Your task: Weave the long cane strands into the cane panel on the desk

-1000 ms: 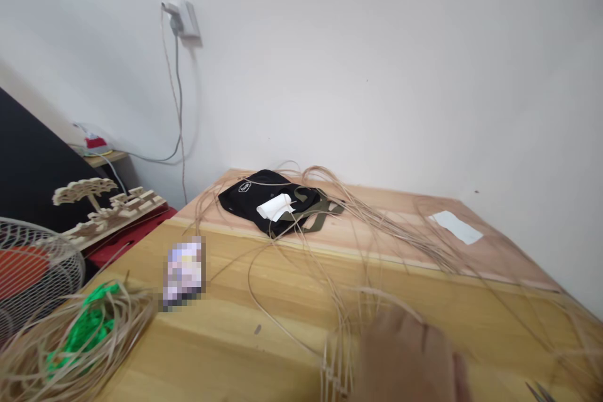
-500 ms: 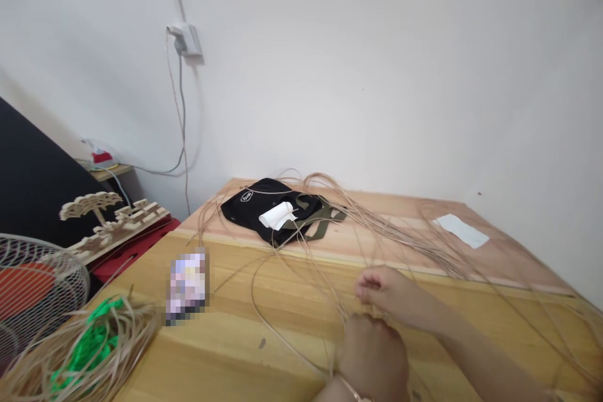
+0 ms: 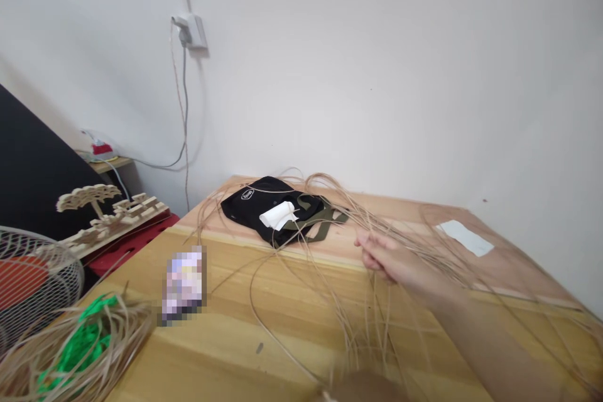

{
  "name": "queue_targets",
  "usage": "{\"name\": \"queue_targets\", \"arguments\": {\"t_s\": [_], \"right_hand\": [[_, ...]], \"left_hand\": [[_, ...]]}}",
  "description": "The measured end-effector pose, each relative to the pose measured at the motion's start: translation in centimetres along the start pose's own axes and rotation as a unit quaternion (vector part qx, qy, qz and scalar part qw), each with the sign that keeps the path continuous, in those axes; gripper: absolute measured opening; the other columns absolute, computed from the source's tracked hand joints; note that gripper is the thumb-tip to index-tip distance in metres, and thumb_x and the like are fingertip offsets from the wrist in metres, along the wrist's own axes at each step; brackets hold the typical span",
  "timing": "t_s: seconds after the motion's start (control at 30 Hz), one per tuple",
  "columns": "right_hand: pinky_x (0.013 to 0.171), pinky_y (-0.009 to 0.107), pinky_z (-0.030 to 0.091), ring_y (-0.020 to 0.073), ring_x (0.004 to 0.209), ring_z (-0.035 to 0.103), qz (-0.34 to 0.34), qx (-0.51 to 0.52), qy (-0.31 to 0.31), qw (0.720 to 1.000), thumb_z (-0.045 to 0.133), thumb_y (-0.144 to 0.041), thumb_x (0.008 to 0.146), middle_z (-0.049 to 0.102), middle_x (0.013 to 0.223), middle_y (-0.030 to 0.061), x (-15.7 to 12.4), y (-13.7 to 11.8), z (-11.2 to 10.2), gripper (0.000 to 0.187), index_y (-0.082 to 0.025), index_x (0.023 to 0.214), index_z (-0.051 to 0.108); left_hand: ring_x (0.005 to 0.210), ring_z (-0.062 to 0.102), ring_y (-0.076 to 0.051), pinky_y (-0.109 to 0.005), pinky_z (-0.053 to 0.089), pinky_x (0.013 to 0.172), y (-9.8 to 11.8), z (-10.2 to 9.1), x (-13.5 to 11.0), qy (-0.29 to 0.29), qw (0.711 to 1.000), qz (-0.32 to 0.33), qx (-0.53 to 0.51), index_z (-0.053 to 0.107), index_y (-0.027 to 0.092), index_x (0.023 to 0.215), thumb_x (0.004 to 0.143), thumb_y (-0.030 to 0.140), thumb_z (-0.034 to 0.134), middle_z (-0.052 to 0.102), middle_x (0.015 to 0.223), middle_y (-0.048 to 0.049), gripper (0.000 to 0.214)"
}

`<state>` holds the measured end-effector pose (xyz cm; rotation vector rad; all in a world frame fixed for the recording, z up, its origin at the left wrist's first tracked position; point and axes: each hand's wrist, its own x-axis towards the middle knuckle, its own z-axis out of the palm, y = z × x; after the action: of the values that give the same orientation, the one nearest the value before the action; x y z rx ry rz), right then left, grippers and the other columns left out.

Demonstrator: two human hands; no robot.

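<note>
My right hand is raised over the far part of the table with its fingers pinched closed, apparently on a thin tan rattan strand. Below it, several upright, splayed rattan strands run down toward my left hand. Only the blurred back of that left hand shows at the bottom edge, low among the strands, and its fingers are hidden. One long strand curves out to the left across the wood.
A black bag with white paper lies at the back beside a long rattan bundle. Another white paper is at right. At left are a green-tied coil of strips, a fan and a wooden model.
My right hand has risen and moved away from my left hand, its fingers closing tighter. My left hand has dropped toward the bottom edge, mostly out of view.
</note>
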<state>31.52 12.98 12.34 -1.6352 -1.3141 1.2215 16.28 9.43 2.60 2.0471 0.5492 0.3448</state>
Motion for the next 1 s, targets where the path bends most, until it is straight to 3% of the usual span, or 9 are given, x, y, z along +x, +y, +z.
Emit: {"name": "queue_targets", "arguments": {"t_s": [0.1,0.17,0.23,0.27,0.33,0.57,0.7,0.83,1.0], "right_hand": [[0.041,0.019,0.021,0.0065,0.044,0.031,0.003,-0.055,0.012,0.998,0.03,-0.053,0.083,0.043,0.061,-0.0044,-0.2,3.7,-0.1,0.035,-0.023,0.095,0.042],[0.043,0.02,0.025,0.0087,0.047,0.035,-0.018,-0.083,0.021,0.996,0.025,-0.054,0.083,0.043,0.061,-0.0042,-0.5,5.8,-0.1,0.038,-0.024,0.1,0.041],[0.047,0.022,0.029,0.011,0.05,0.039,-0.025,-0.112,0.012,0.993,0.022,-0.053,0.084,0.044,0.059,-0.0037,-0.9,7.0,0.1,0.04,-0.024,0.1,0.044],[0.049,0.023,0.03,0.0119,0.052,0.041,-0.023,-0.124,0.001,0.992,0.021,-0.052,0.084,0.044,0.058,-0.0035,-1.1,7.1,0.3,0.04,-0.024,0.099,0.046],[0.052,0.024,0.032,0.0125,0.054,0.042,-0.022,-0.145,-0.026,0.989,0.023,-0.049,0.085,0.045,0.057,-0.003,-1.5,6.8,0.9,0.04,-0.023,0.097,0.051],[0.047,0.021,0.029,0.0097,0.048,0.04,0.02,-0.148,-0.073,0.986,0.034,-0.037,0.083,0.044,0.054,-0.0037,-2.3,6.0,2.9,0.031,-0.02,0.085,0.06],[0.048,0.022,0.031,0.0115,0.049,0.044,-0.035,-0.21,-0.075,0.974,0.03,-0.042,0.085,0.047,0.052,-0.0026,-1.7,7.7,3.1,0.037,-0.019,0.076,0.058],[0.061,0.03,0.037,0.0194,0.065,0.055,-0.118,-0.321,0.007,0.939,0.029,-0.041,0.085,0.061,0.065,0.0044,-0.3,9.0,2.5,0.039,-0.022,0.074,0.061],[0.079,0.036,0.038,0.0252,0.092,0.056,-0.129,-0.284,0.002,0.95,0.033,-0.04,0.084,0.065,0.097,0.0062,0.0,8.7,2.6,0.035,-0.025,0.094,0.063]], "left_hand": [[0.077,0.056,-0.015,-0.026,0.042,0.067,-2.6,-4.8,-2.1,0.041,0.993,-0.08,0.075,0.062,0.021,0.078,0.082,0.03,0.042,0.061,0.08,0.0001,0.023],[0.07,0.057,-0.017,-0.027,0.04,0.065,-4.9,-8.6,-3.1,0.074,0.979,-0.14,0.128,0.063,0.018,0.066,0.076,0.022,0.048,0.062,0.07,-0.002,0.018],[0.071,0.057,-0.019,-0.026,0.037,0.063,-7.3,-11.8,-3.2,0.182,0.893,-0.29,0.291,0.062,0.016,0.065,0.074,0.019,0.046,0.063,0.07,-0.0055,0.019],[0.073,0.057,-0.018,-0.025,0.037,0.062,-8.4,-13.0,-3.0,0.21,0.866,-0.313,0.33,0.063,0.016,0.069,0.076,0.019,0.042,0.063,0.074,-0.0063,0.022],[0.077,0.056,-0.018,-0.024,0.036,0.063,-10.2,-14.4,-2.1,0.218,0.854,-0.319,0.348,0.063,0.016,0.072,0.078,0.022,0.04,0.063,0.08,-0.0078,0.024],[0.084,0.056,-0.023,-0.028,0.037,0.066,-12.7,-13.8,0.5,0.24,0.835,-0.344,0.356,0.055,0.014,0.095,0.075,0.018,0.043,0.061,0.091,-0.0131,0.024],[0.083,0.056,-0.019,-0.025,0.037,0.067,-12.5,-13.7,-0.3,0.231,0.845,-0.338,0.342,0.051,0.015,0.097,0.072,0.008,0.039,0.061,0.09,-0.0104,0.029],[0.071,0.057,-0.017,-0.022,0.036,0.059,-10.6,-13.4,-3.8,0.189,0.875,-0.348,0.277,0.052,0.016,0.091,0.064,0.007,0.042,0.062,0.078,-0.0044,0.03],[0.063,0.051,-0.011,-0.019,0.036,0.057,-6.4,-11.9,-10.5,0.12,0.941,-0.305,0.088,0.055,0.019,0.072,0.055,0.005,0.035,0.056,0.064,0.005,0.03]]}}
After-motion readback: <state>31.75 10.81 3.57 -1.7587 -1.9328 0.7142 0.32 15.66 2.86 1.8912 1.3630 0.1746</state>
